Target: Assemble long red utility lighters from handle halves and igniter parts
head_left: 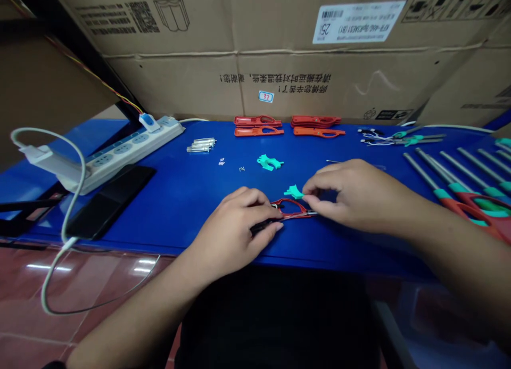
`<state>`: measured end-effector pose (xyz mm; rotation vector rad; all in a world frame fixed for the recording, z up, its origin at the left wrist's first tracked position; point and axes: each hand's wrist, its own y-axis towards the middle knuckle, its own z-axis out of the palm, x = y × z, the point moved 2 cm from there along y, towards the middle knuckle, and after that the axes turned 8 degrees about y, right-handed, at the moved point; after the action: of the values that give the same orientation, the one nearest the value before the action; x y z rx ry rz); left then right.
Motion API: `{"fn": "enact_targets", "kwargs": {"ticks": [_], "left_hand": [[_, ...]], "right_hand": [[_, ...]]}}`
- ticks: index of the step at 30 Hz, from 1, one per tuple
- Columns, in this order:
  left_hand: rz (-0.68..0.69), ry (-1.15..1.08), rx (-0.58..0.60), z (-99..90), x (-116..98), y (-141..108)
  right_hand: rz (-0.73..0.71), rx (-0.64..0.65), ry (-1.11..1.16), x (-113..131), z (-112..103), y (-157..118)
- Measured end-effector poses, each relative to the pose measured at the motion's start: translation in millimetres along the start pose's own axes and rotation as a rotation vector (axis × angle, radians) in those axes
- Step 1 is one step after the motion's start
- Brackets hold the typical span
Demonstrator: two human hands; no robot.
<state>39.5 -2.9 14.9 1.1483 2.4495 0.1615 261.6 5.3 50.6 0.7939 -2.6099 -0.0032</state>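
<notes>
Bare forearms (423,236) come in from both sides, nearest to me, above the dark clothing of the lap. Between the two hands, near the front edge of the blue table (167,214), lies the red casing (305,213) with its open loop. With the left hand (239,225) I have the fingers and thumb clamped on its left end; something dark is also under them, but I cannot see well what it is. With the right hand (347,190) I pinch the green piece (294,192) between thumb and finger, just above the casing. Behind are more green parts (269,162), small pins (241,169) and clear tubes (200,145). Farther back, other red casings (258,131) lie in two groups before the cardboard box (179,81). At left are a power strip (130,148) and a black phone (112,201); at right, metal rods (421,172) with green and red handles.
</notes>
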Motion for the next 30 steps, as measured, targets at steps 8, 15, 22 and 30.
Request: {"fn": "enact_targets", "kwargs": {"ticks": [8, 15, 22, 30], "left_hand": [[0.019, -0.021, 0.035, 8.7, 5, -2], [0.029, 0.008, 0.023, 10.0, 4, -4], [-0.021, -0.087, 0.006, 3.5, 5, -2], [-0.087, -0.145, 0.08, 5.9, 11, 3]], "right_hand": [[-0.002, 0.174, -0.029, 11, 11, -3], [-0.053, 0.13, 0.029, 12, 14, -7], [-0.041, 0.071, 0.036, 12, 19, -7], [-0.047, -0.004, 0.112, 8, 20, -6]]}}
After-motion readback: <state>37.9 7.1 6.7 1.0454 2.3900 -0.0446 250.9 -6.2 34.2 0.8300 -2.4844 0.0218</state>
